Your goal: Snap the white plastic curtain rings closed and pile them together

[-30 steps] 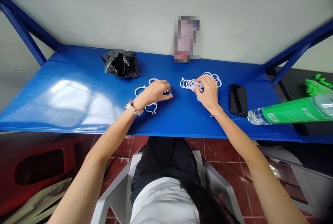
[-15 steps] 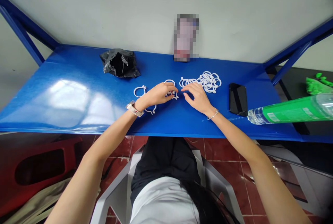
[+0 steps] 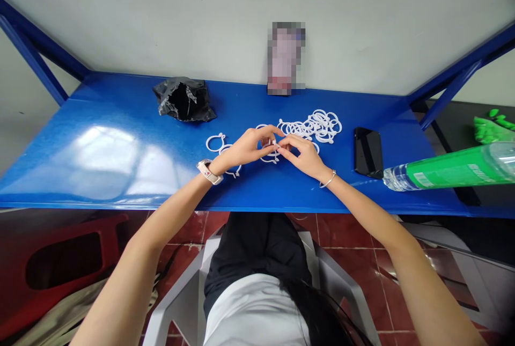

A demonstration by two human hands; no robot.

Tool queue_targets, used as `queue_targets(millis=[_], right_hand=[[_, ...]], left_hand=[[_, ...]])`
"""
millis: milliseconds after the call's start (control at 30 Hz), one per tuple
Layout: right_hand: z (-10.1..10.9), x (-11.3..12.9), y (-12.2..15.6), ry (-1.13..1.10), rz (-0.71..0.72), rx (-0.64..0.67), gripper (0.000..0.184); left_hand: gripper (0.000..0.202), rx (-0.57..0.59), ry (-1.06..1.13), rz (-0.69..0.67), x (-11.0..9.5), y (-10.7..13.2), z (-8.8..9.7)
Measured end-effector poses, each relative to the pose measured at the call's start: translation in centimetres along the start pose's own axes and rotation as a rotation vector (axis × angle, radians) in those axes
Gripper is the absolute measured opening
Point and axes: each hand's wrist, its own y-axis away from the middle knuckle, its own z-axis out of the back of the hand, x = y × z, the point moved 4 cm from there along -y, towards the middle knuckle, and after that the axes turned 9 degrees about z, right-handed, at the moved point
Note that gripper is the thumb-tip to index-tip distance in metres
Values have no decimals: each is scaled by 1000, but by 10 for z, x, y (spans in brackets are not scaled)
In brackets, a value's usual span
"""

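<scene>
My left hand (image 3: 250, 145) and my right hand (image 3: 302, 153) meet over the blue table with their fingertips almost touching. Both pinch at a small white plastic ring, largely hidden by the fingers. A white curve shows beyond my right hand. Under my left fingers lies another white ring (image 3: 269, 160). More white rings, each with a small knob or clasp, rest beside my left hand, including one (image 3: 214, 144) at its far left. A pile of white rings (image 3: 325, 125) sits just behind my right hand.
A crumpled black plastic bag (image 3: 184, 100) stands open at the back left. To the right lie a black phone (image 3: 368, 152) and a green-labelled bottle (image 3: 446, 169). A blurred upright object (image 3: 285, 59) leans against the wall. The blue table's (image 3: 132, 207) front edge is close to my lap.
My right hand has moved slightly left and down, and my left hand a little right, so the fingertips now meet. A white ring now shows between and behind the right fingers.
</scene>
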Motion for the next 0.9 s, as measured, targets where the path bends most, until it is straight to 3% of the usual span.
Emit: queue_targets(millis=[233,400,667,900], right_hand=[[1,-9,3,-258,-245,-143,36],[0,-14,6,-461,-361,-198,34],[-2,-7,3,-444,-327,-150,35],[-1,-10,5,-350,-256,-199,36]], left_hand=[[46,-132,56,75,8,0,3],[57,-145,7,12,7,0,2],[51,-187,-182,-79,6,3,-7],[40,-223,-231,-46,4,4,-5]])
